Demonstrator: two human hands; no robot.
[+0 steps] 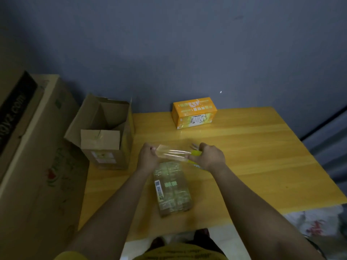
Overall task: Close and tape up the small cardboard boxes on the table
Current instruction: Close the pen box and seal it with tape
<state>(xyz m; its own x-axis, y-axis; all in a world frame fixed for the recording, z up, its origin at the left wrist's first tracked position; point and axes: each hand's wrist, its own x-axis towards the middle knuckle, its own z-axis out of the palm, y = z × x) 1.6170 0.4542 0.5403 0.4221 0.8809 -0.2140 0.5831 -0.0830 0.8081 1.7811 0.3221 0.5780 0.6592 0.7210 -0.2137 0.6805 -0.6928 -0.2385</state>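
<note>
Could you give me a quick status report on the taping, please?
Left hand pinches the free end of the clear tape; right hand holds the roll end. Tape stretched above the small brown box, not yet stuck. Nothing in the way.

I wear a yellow short-sleeved shirt (180, 253) with faint print across the chest. My forearms are bare, and so are my left hand (148, 156) and right hand (210, 156).

Partial ".com" lettering on the large carton (28, 147); other labels too blurred to read.
</note>
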